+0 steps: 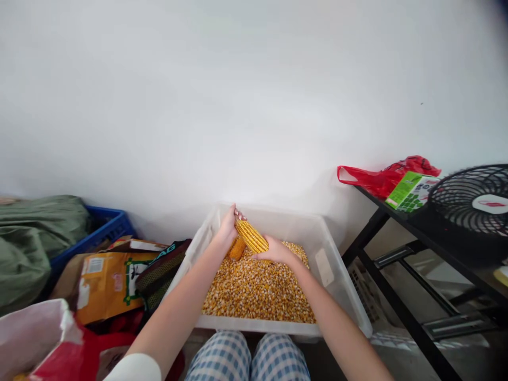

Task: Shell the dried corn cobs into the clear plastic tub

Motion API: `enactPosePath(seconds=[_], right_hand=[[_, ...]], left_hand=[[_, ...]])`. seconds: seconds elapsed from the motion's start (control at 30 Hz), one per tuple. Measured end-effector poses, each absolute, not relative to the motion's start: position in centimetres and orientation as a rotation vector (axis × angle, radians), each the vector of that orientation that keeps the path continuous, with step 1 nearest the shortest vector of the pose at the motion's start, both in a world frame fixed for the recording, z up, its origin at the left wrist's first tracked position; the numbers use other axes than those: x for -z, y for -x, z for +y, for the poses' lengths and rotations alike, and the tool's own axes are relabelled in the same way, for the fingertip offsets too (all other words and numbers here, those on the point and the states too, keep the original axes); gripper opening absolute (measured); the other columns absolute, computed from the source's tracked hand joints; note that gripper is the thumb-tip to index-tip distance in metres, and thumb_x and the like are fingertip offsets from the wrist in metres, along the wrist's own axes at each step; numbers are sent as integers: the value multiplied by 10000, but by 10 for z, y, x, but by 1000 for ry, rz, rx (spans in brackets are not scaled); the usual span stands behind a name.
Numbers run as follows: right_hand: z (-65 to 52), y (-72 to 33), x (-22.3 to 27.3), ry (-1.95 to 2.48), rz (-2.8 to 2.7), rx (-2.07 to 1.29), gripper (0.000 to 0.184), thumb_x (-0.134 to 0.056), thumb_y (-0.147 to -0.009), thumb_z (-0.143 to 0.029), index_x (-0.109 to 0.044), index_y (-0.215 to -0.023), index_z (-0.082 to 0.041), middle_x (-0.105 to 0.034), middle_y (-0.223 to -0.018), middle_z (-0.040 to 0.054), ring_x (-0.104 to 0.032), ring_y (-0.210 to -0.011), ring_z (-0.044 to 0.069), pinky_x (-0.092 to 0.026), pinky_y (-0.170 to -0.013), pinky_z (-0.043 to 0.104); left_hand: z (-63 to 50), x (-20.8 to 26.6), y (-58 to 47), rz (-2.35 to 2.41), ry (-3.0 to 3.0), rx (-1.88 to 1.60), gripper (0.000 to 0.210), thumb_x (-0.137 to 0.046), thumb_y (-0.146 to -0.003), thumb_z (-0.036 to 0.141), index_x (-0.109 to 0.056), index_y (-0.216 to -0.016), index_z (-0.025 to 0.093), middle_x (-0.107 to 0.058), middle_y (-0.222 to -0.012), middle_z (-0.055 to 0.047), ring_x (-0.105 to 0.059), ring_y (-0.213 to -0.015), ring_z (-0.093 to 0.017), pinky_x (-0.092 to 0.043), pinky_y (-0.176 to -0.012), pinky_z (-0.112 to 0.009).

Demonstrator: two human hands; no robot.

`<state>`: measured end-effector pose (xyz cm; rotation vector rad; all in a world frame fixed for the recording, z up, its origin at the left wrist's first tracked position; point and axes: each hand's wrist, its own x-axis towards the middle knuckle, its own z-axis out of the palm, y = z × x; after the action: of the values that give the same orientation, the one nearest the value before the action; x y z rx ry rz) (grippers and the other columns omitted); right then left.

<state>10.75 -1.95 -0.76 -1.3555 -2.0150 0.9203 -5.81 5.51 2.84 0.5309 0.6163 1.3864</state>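
Corn ear [251, 236], yellow and full of kernels, slants above the heap of loose kernels [260, 296] in a translucent plastic bin [347, 286]. The left hand [230, 225] pinches its far end with curled fingers, and the right hand [277, 250] wraps around its near end. A more orange cob [237, 248] is just beside the left hand; whether they touch I cannot tell. On the bin's right wall is a pale label [324, 267], with no legible print. To the left, a black mesh bag [161, 283] shows the turquoise letters "AG", the only writing that reads clearly. Beside it an orange package [111, 286] carries a white barcode sticker [95, 265] and small pinkish characters too fine to make out. Farther left, a green cloth [39, 233] lies over a blue crate [113, 225]. On the right, a black table [432, 227] holds a red plastic bag [377, 180] with dark marks, a green-and-white carton [410, 191] whose print is too small to read, and a black fan [456, 198] with a red emblem on its white hub [491, 204].
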Motion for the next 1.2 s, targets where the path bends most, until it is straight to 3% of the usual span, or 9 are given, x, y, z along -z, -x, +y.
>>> enactPosePath(seconds=[0.2,0.4,0.5,0.6,0.7,0.8,0.93,1.1,1.2], right_hand=[[-24,-104,15,1190,-1839,-1244,670,-746,-556,-351,-501,-1162,-204,-592,-1077,38,-560,-948,201,-444,-823,309],[-32,-108,3,1055,-1829,-1372,572,-721,-593,-345,-534,-1116,-206,-590,-1074,25,-558,-952,192,-450,-809,295],[-32,-116,-2,1217,-1881,-1194,603,-733,-569,-352,-524,-1109,-183,-594,-1054,40,-562,-927,196,-446,-789,295],[-30,-127,-4,1435,-1938,-864,588,-736,-556,-337,-519,-1077,-173,-607,-993,45,-568,-870,194,-436,-742,286],[-28,-140,-5,1562,-1998,-584,545,-718,-576,-307,-512,-1066,-191,-614,-942,38,-566,-839,189,-417,-707,265],[-28,-148,-7,1624,-2064,-389,506,-690,-600,-272,-509,-1068,-203,-607,-957,40,-559,-864,188,-402,-726,259],[-29,-149,-11,1625,-2183,-251,548,-663,-606,-199,-486,-1124,-205,-579,-1050,51,-537,-942,189,-385,-799,259],[-34,-136,-20,1686,-2275,-125,568,-649,-638,-194,-451,-1170,-197,-550,-1108,80,-507,-1017,205,-363,-853,271],[-37,-121,-20,1745,-2282,-76,510,-645,-668,-307,-461,-1130,-192,-571,-1056,94,-543,-946,225,-389,-787,295]], left_hand=[[49,-34,69,414,-473,-1250,372,-528,-800,334,-311,-537,185,-352,-375,71,-433,-365,-84,-396,-479,-219],[45,-41,72,386,-580,-1247,384,-470,-837,331,-296,-527,185,-295,-364,80,-379,-346,-67,-425,-548,-229],[45,-44,72,579,-854,-1373,347,-434,-828,435,-408,-590,184,-411,-409,46,-465,-418,-103,-427,-559,-246],[43,-44,75,842,-1352,-1490,305,-389,-836,418,-563,-856,168,-604,-655,-34,-578,-657,-148,-434,-654,-254],[38,-39,77,989,-1972,-1288,311,-440,-785,248,-556,-1066,184,-626,-927,-61,-558,-908,-178,-403,-825,-277],[33,-27,74,1117,-2516,-891,407,-490,-682,119,-547,-1082,169,-574,-1072,-98,-496,-1030,-232,-342,-923,-341],[39,-13,70,1290,-2636,-560,273,-504,-629,52,-573,-873,154,-580,-943,-120,-497,-990,-260,-338,-904,-384],[52,-9,78,1211,-2202,-764,180,-573,-564,21,-497,-615,176,-524,-614,-36,-543,-874,-261,-352,-866,-339],[52,-14,84,1241,-2144,-825,195,-565,-591,15,-462,-585,180,-486,-554,-28,-556,-852,-263,-356,-853,-342]])
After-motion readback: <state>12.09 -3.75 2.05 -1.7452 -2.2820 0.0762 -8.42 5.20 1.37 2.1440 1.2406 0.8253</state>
